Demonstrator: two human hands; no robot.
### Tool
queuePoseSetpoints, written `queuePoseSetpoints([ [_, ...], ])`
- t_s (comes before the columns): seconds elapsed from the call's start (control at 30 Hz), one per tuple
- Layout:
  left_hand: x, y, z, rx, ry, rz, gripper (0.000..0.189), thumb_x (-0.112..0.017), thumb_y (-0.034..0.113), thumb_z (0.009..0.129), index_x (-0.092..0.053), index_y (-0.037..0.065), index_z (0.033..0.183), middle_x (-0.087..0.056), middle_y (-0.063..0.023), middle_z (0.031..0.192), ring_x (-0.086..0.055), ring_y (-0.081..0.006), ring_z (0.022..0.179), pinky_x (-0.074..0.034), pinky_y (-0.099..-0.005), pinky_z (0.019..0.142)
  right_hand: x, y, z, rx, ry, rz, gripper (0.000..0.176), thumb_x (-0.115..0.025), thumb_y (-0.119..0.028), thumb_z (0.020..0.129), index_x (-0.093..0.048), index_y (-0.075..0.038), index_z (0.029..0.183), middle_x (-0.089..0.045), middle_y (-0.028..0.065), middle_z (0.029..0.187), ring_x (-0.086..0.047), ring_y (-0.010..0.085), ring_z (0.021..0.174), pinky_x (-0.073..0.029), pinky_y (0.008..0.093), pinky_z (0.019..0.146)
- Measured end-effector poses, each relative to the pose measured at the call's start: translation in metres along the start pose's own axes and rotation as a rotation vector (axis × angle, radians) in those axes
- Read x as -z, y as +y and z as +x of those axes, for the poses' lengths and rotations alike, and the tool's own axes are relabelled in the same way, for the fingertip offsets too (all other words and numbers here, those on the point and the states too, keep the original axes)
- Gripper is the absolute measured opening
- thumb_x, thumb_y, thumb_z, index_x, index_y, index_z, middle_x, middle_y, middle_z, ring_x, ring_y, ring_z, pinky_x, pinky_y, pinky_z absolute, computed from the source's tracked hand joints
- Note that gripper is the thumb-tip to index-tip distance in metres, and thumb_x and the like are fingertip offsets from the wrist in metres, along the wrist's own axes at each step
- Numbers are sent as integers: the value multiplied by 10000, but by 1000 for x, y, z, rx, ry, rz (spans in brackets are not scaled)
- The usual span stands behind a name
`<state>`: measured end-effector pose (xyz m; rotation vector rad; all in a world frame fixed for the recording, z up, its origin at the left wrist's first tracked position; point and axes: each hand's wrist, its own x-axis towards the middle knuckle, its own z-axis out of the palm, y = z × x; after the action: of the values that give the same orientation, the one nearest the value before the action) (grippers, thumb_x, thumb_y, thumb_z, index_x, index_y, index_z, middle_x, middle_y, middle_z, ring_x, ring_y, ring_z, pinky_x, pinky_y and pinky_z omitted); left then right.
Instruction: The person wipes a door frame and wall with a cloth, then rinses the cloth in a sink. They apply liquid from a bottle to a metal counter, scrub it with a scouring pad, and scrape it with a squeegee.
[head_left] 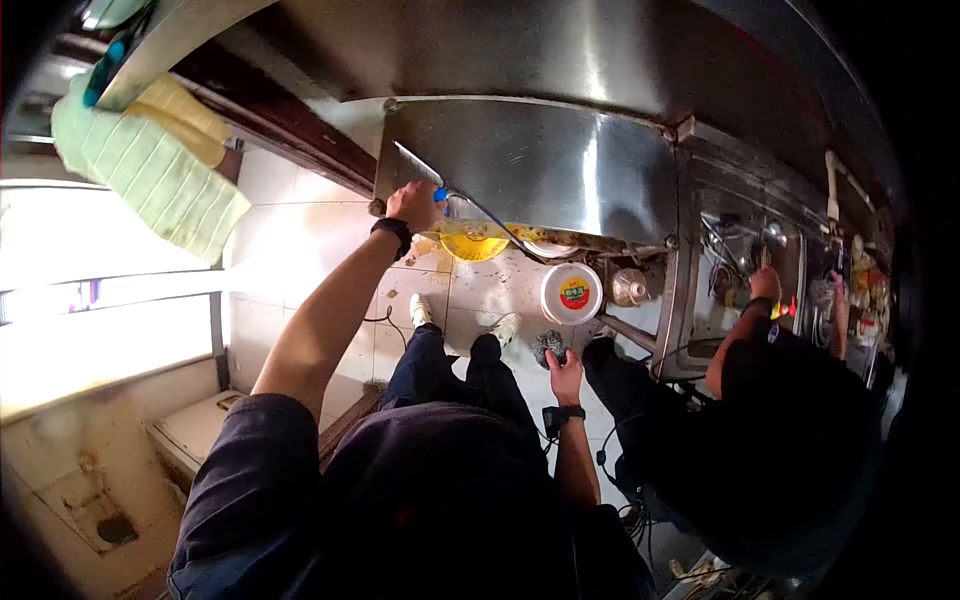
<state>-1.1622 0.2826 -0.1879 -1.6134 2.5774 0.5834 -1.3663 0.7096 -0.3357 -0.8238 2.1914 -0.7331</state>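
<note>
My left hand (pixel 415 206) is closed round the blue handle of a squeegee (pixel 485 211) at the left front of the stainless steel table (pixel 530 160). The squeegee's long thin blade lies slantwise across the steel, its near end reaching the front edge. Lower down, in front of my body, my right hand (pixel 566 380) grips a steel wool scourer (pixel 549 346) between thumb and fingers, held above the floor.
Beneath the table's front edge are a yellow basin (pixel 474 246), a white lidded bucket (pixel 571 294) and a plastic jug (pixel 629 288). On the right a co-worker (pixel 790 420) reaches over a metal sink (pixel 745 260). Cables trail on the tiled floor (pixel 330 240). A pale green cloth (pixel 150 165) hangs at left.
</note>
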Motion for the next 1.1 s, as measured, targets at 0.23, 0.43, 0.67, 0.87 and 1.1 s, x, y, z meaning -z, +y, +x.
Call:
queuePoseSetpoints([
  [0.23,-10,32,-39,275,1,-65,342,-656,351,838,-711,45,981,-712,-208,992,-690,-394,939,-554,-481,822,-5,-30,27,75,-60,-120,525,-683,-427,878,-621,60,1063,-642,285,1052,-607,460,995,-477,493,878],
  [0.43,-15,64,-68,395,-20,-176,261,-594,211,842,-704,17,978,-712,-230,982,-698,-399,945,-561,-483,818,-3,-43,28,72,-93,-78,519,-695,-413,867,-625,56,1078,-650,282,1043,-613,459,997,-481,494,876],
  [0.67,-64,51,-113,296,9,14,227,-541,169,885,-666,30,1014,-722,-162,870,-720,-341,824,-571,-462,698,0,-24,34,128,-43,-143,509,-682,-422,879,-629,54,1050,-655,287,1030,-626,462,979,-493,490,842],
  [0.87,-55,39,-149,223,-26,59,314,-509,203,931,-626,16,1155,-704,-180,825,-706,-354,752,-550,-475,622,15,-30,31,67,-34,-162,608,-668,-459,884,-614,101,1113,-645,303,1085,-615,461,1020,-488,491,885],
  [1.1,0,24,-131,24,39,69,394,-565,331,936,-615,133,1274,-689,-191,777,-691,-366,697,-543,-494,594,4,-42,21,81,49,-195,468,-687,-397,888,-615,52,996,-656,271,943,-630,462,931,-500,476,800],
])
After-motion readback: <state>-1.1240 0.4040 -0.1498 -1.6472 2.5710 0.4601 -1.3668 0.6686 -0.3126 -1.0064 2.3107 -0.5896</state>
